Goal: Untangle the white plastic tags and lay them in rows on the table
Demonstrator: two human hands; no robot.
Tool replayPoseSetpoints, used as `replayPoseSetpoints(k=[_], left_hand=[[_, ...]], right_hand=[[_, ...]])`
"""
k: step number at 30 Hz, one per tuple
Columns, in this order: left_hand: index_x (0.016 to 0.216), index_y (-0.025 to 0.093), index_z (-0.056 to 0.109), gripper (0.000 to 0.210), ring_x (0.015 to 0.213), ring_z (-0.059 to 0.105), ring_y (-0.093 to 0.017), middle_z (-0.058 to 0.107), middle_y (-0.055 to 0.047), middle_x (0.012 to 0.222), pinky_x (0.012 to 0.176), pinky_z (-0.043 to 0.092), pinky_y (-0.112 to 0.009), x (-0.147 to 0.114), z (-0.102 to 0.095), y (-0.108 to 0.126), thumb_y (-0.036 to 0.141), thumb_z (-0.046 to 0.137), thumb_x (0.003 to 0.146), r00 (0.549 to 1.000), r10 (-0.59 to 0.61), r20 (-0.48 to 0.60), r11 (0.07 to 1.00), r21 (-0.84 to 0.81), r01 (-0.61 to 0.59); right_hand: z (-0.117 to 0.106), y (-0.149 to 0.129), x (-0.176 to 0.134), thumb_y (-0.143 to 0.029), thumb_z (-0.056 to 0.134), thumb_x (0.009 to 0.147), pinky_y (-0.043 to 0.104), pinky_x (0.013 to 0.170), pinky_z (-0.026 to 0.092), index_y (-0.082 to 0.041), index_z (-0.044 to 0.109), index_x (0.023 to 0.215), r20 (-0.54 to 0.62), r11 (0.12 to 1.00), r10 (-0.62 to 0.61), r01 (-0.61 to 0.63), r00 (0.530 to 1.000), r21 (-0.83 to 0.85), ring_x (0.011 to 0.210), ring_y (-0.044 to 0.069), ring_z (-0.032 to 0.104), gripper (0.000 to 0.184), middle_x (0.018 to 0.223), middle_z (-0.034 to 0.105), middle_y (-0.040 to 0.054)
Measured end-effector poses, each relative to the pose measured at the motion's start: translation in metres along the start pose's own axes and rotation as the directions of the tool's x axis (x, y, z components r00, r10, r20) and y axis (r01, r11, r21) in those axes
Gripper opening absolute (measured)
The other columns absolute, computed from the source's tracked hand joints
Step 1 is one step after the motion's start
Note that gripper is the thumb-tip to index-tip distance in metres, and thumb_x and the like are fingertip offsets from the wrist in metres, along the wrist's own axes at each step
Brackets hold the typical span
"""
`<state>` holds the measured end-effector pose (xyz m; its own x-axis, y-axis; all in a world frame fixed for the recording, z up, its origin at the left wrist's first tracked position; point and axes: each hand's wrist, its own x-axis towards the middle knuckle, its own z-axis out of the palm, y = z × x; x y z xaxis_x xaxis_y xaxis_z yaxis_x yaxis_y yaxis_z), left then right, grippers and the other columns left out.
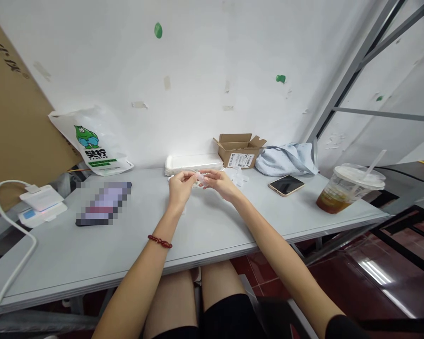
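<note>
The left hand (pixel 180 189) and the right hand (pixel 222 183) both pinched a small, translucent, whitish, plastic-looking piece (pixel 200 178) above a flat, pale grey table (pixel 217 228). Loose translucent, whitish pieces (pixel 238 177) lay just beyond the right hand, in front of an open, rectangular brown cardboard box (pixel 229 157)

A small, whitish translucent piece (pixel 201 178), partly hidden, is held between both hands (pixel 179 188) (pixel 223 184).
</note>
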<state>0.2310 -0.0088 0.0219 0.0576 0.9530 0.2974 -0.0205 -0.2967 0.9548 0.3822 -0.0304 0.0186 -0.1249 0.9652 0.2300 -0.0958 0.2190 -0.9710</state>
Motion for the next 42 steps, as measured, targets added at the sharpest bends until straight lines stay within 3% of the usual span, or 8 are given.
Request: replayPoseSetpoints(k=[3,7,13,21,26,30,33,42], left_hand=[[0.083,0.013,0.07,0.031,0.075,0.066,-0.018,0.072,-0.007,0.081,0.067,0.05,-0.028,0.002,-0.003,0.0,0.034,0.075,0.06,0.991,-0.121,0.047,0.985,-0.12,0.126],[0.084,0.015,0.073,0.031,0.078,0.065,-0.017,0.073,-0.007,0.085,0.066,0.048,-0.026,0.002,-0.006,0.003,0.037,0.073,0.062,0.982,-0.161,0.096,0.984,-0.063,0.167],[0.079,0.016,0.074,0.027,0.074,0.064,-0.018,0.072,-0.005,0.075,0.062,0.048,-0.027,0.004,-0.006,-0.001,0.037,0.069,0.064,0.994,-0.095,0.055,0.994,0.05,0.093],[0.075,0.015,0.071,0.022,0.075,0.065,-0.02,0.072,-0.006,0.076,0.073,0.051,-0.031,0.004,-0.001,-0.007,0.036,0.067,0.068,0.996,0.072,0.05,0.978,0.194,-0.08],[0.087,0.017,0.07,0.019,0.086,0.063,-0.022,0.071,-0.007,0.089,0.082,0.05,-0.036,0.001,-0.002,-0.006,0.028,0.06,0.075,0.967,0.236,0.093,0.89,0.38,-0.254],[0.104,0.017,0.066,0.028,0.109,0.054,-0.025,0.065,-0.01,0.11,0.097,0.043,-0.042,-0.007,0.002,-0.006,0.017,0.053,0.079,0.829,0.491,0.268,0.637,0.538,-0.552],[0.115,0.017,0.061,0.037,0.115,0.049,-0.027,0.061,-0.011,0.121,0.1,0.041,-0.045,-0.013,0.003,-0.005,0.017,0.057,0.078,0.75,0.496,0.438,0.542,0.518,-0.661],[0.105,0.02,0.064,0.033,0.112,0.052,-0.028,0.066,-0.009,0.113,0.096,0.043,-0.045,-0.004,-0.006,-0.001,0.019,0.066,0.072,0.774,0.401,0.489,0.527,0.568,-0.632]], right_hand=[[0.002,-0.002,-0.001,-0.029,0.068,0.073,0.03,0.073,0.049,-0.018,0.063,0.103,0.017,1.0,-0.024,0.025,1.0,-0.009,0.077,0.015,0.065,0.033,0.081,0.068,0.002],[0.002,-0.002,-0.001,-0.027,0.068,0.071,0.028,0.07,0.049,-0.019,0.061,0.104,0.0,0.999,-0.052,0.052,0.999,-0.014,0.074,0.014,0.064,0.034,0.08,0.068,0.001],[0.005,0.003,0.001,-0.029,0.067,0.073,0.029,0.068,0.05,-0.019,0.057,0.105,-0.028,0.997,-0.056,0.054,0.998,-0.059,0.074,0.015,0.065,0.035,0.085,0.066,0.0026],[0.016,0.008,0.002,-0.024,0.068,0.072,0.033,0.077,0.048,-0.017,0.063,0.089,-0.165,0.873,-0.209,0.108,0.964,-0.475,0.078,0.016,0.061,0.019,0.091,0.066,0.0053],[0.013,0.006,0.003,-0.028,0.069,0.071,0.032,0.078,0.049,-0.015,0.066,0.086,-0.207,0.986,-0.054,0.019,0.977,-0.168,0.079,0.017,0.063,0.02,0.087,0.067,0.005],[0.007,0.001,0.002,-0.027,0.072,0.069,0.032,0.081,0.049,-0.014,0.067,0.078,-0.177,0.992,0.102,-0.087,0.979,0.088,0.08,0.017,0.064,0.017,0.078,0.068,0.0046],[0.003,-0.003,0.002,-0.028,0.073,0.068,0.031,0.08,0.05,-0.014,0.067,0.071,-0.148,0.984,0.143,-0.124,0.979,0.126,0.076,0.016,0.065,0.015,0.072,0.068,0.0042],[-0.001,-0.005,0.0,-0.022,0.07,0.072,0.03,0.073,0.052,-0.013,0.066,0.07,-0.023,0.969,0.241,-0.239,0.97,0.059,0.076,0.017,0.066,0.01,0.069,0.067,0.0053]])
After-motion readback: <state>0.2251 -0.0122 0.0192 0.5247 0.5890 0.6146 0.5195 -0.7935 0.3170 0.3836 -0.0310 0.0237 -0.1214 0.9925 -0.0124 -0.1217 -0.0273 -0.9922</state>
